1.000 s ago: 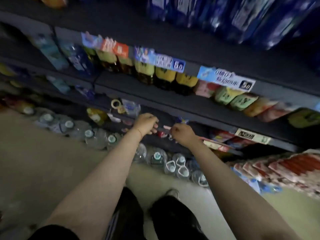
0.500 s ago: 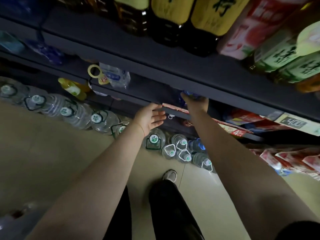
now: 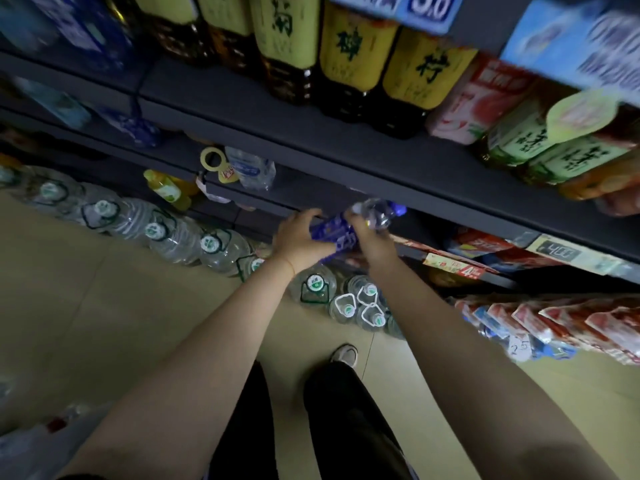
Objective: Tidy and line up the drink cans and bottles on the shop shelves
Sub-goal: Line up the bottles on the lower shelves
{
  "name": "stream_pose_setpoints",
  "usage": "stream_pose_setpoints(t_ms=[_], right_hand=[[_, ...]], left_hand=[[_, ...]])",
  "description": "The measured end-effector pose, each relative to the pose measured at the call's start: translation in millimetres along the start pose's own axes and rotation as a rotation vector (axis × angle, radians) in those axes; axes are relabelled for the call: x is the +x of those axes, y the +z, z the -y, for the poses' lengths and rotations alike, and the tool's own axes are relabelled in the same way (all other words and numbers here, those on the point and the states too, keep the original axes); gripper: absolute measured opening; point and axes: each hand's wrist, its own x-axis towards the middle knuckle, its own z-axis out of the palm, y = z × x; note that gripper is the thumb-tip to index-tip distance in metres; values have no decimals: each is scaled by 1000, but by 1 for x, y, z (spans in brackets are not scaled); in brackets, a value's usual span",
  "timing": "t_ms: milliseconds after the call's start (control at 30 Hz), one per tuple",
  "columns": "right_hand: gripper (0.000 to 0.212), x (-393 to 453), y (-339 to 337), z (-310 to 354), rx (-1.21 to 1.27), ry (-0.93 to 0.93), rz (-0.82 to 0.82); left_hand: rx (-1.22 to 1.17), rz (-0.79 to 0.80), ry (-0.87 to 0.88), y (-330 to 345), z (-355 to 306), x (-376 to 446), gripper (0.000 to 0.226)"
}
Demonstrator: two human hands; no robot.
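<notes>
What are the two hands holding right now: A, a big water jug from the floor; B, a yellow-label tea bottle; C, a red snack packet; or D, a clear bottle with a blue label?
D: the left hand and right hand grip a blue-label bottle by the shelf edge.

Dark grey shelves [image 3: 346,147] run slantwise across the view. The upper board carries a row of tall tea bottles with yellow labels [image 3: 353,53], then a pink-labelled carton-like pack [image 3: 464,105] and green-labelled bottles [image 3: 540,147] to the right — all standing close together. One board lower, a small clear water bottle [image 3: 251,168] stands near the edge, with a yellow juice bottle [image 3: 166,188] further left. On the tan tiled floor [image 3: 104,323] a line of big water jugs with green caps [image 3: 156,230] sits along the foot of the shelving — touching one another.
</notes>
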Motion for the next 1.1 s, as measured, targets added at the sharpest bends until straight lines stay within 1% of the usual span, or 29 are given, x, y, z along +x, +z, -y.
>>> stream_pose_setpoints(t_ms=[33,67,133,167,200,267,300,367,400,467,500,533,567,667,700,733,800,867,933,1000,1067,1100], right_hand=[[70,-11,3,-4,-60,29,74],[68,-23,7,-4,-118,53,144],[53,-49,16,0,-221,85,287],[51,-64,20,4,-292,71,355],[54,-81,23,11,-357,47,404],[62,-116,28,33,-435,-28,460],[68,-127,29,43,-443,-36,475],[83,-152,32,69,-423,-59,503],[88,-167,35,84,-394,-85,523],[91,-196,44,114,-341,-188,559],[90,-211,49,129,-320,-241,566],[88,-225,54,144,-301,-291,572],[86,-239,59,157,-282,-336,574],[79,-272,76,190,-196,-441,602],[77,-282,80,200,-183,-469,613],[74,-289,85,209,-172,-498,621],[67,-302,90,226,-173,-583,618],[63,-310,91,240,-239,-699,596],[63,-318,86,253,-384,-808,559],[74,-323,81,268,-557,-865,492],[89,-324,79,282,-659,-959,359],[91,-324,78,288,-667,-1019,299]], left_hand=[[168,33,33,-9,-5,-10,80],[234,83,49,-20,-10,-21,79],[111,181,-2,-39,-19,-43,61],[54,212,-21,-48,-24,-54,50],[1,235,-25,-59,-28,-66,41],[-103,264,31,-85,-38,-90,25],[-177,274,54,-96,-42,-97,22],[-306,229,46,-123,-54,-117,23],[-374,198,38,-138,-61,-127,28],[-499,162,54,-168,-76,-145,51],[-538,154,78,-183,-85,-152,59],[-575,149,111,-198,-93,-160,61],[-615,136,146,-211,-102,-167,56],[-720,59,256,-247,-128,-191,25],[-744,23,284,-256,-136,-197,21],[-768,-22,311,-265,-142,-200,23],[-826,-117,376,-279,-155,-204,36],[-868,-197,443,-290,-167,-205,34],[-869,-232,513,-299,-180,-203,38],[-824,-245,578,-305,-192,-200,48],[-782,-242,643,-308,-204,-194,45],[-765,-231,669,-309,-210,-192,42]])
